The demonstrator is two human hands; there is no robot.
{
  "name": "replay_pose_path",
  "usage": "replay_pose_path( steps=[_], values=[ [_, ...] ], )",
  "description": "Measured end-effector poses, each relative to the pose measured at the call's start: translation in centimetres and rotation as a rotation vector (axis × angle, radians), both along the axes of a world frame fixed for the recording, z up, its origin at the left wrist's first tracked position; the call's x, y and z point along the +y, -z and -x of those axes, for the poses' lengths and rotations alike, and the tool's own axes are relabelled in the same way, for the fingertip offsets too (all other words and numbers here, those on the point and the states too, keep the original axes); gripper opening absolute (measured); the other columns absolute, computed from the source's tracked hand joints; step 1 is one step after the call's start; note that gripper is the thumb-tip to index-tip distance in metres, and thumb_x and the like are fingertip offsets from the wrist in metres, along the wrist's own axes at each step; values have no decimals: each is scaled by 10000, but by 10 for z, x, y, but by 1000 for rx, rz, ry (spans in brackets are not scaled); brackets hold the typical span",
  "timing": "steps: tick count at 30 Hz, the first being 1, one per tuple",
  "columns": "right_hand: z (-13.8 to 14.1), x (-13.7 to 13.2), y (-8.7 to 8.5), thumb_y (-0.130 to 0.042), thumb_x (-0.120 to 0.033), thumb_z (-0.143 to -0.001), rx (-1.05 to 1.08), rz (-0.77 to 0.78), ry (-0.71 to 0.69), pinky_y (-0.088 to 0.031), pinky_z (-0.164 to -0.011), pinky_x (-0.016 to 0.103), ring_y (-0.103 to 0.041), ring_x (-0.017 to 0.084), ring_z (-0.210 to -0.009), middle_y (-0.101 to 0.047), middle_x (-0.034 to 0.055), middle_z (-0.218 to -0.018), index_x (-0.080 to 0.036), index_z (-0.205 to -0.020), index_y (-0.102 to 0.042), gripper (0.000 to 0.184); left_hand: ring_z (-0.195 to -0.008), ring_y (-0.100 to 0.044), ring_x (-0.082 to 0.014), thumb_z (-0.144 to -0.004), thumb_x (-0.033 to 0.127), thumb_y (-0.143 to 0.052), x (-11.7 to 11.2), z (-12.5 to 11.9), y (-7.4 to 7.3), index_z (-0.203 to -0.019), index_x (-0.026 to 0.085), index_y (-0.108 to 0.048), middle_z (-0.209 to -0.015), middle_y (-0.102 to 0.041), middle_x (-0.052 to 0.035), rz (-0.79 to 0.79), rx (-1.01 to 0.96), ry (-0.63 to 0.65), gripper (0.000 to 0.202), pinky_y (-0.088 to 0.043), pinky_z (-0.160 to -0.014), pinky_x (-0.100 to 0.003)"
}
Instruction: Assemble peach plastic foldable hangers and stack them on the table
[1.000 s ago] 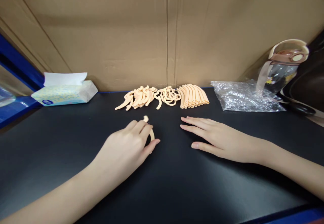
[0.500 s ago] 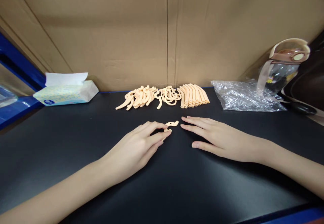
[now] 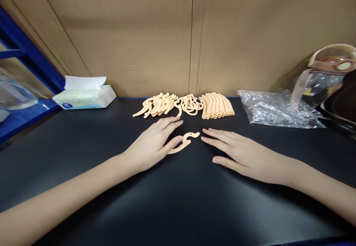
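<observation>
My left hand (image 3: pixel 154 143) lies flat on the black tabletop (image 3: pixel 178 201) with its fingers stretched out, the thumb tip beside a single peach plastic hook piece (image 3: pixel 184 142). That piece lies loose on the table between both hands. My right hand (image 3: pixel 241 152) rests flat and open just right of it, fingertips a short gap from its curled end. Behind the hands lies a row of the same peach pieces: a loose pile (image 3: pixel 158 105), some ring-shaped ones (image 3: pixel 190 105) and a neat stack of curved strips (image 3: pixel 218 106).
A tissue pack (image 3: pixel 85 97) sits at the back left near a blue shelf frame (image 3: pixel 30 56). A crumpled clear plastic bag (image 3: pixel 274 108) and a drinking bottle (image 3: pixel 324 75) stand at the back right. Cardboard (image 3: pixel 178 34) walls the back.
My left hand carried the peach piece to the right, set it down and spread its fingers flat. The right hand stayed put. The view shifted slightly.
</observation>
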State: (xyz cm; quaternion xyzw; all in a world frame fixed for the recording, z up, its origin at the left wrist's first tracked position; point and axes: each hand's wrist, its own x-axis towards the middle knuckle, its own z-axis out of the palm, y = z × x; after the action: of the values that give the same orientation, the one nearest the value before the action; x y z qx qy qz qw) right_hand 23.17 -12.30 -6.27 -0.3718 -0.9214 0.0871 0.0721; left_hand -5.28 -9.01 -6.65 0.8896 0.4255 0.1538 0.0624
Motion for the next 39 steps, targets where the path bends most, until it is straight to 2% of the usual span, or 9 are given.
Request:
replay_pose_path(
  steps=[3,6,12,16,20,26,30,33,39],
  values=[
    [0,-1,2,-355,-564,-1027,24,-10,47,-353,-1175,547,-354,302,-1467,-316,132,-1617,-188,-1565,-324,657,-1491,-312,-282,-1022,558,-330,11,-1,-2,-1556,141,-278,-1621,-321,-144,28,45,7,680,-279,-1208,-494],
    [0,-1,3,-335,-582,-1025,25,-18,61,-361,-1171,544,-358,298,-1466,-319,130,-1618,-185,-1569,-309,674,-1464,-370,-293,-1016,594,-277,18,-1,-3,-1557,111,-272,-1597,-359,-161,40,66,-6,725,-319,-1185,-497],
    [-1,1,2,-284,-530,-1051,-47,-64,6,-366,-1165,548,-351,312,-1468,-345,145,-1603,-135,-1511,-429,623,-1332,-540,-296,-1028,579,-239,5,7,-6,-1495,134,-401,-1473,-548,-140,-25,72,-23,665,-441,-1089,-490],
    [-2,2,2,-308,-521,-1050,-42,-61,1,-371,-1163,547,-366,315,-1460,-351,152,-1599,-137,-1506,-438,610,-1078,-676,-288,-1028,525,-312,-7,12,-9,-1274,154,-606,-1229,-705,-118,-105,63,-8,533,-523,-944,-452],
    [1,6,-6,-372,-520,-1036,-20,-44,18,-413,-1140,530,-437,308,-1416,-420,140,-1565,-155,-1501,-444,596,-966,-676,-286,-1024,456,-367,-7,16,-8,-1131,162,-662,-1073,-705,-105,-177,21,-49,430,-535,-861,-444],
    [20,23,-11,-488,-330,-1017,-78,-231,32,-600,-856,442,-674,282,-1092,-668,139,-1248,-102,-1340,-592,409,-1004,-668,-262,-1010,507,-446,5,25,4,-1161,223,-696,-1123,-672,-71,-150,-66,-59,408,-559,-835,-396],
    [35,42,-2,-520,-288,-1008,-36,-412,-16,-577,-724,370,-701,236,-892,-700,83,-1002,-120,-1112,-709,274,-942,-676,-200,-1034,445,-424,12,27,9,-1141,247,-719,-1039,-692,-35,-117,-156,9,371,-564,-815,-313],
    [43,54,4,-465,-247,-1028,-6,-464,-64,-524,-642,325,-682,198,-788,-677,47,-880,-138,-934,-725,297,-912,-677,-162,-1037,342,-433,15,27,9,-1088,245,-733,-997,-713,-13,-97,-202,75,319,-557,-804,-260],
    [49,58,13,-490,-266,-1023,163,-525,-114,-482,-638,300,-642,173,-741,-664,34,-815,-123,-882,-690,283,-962,-665,-155,-1013,224,-458,12,30,8,-1115,236,-712,-1071,-721,-14,-83,-211,135,274,-536,-853,-273]
  ],
)
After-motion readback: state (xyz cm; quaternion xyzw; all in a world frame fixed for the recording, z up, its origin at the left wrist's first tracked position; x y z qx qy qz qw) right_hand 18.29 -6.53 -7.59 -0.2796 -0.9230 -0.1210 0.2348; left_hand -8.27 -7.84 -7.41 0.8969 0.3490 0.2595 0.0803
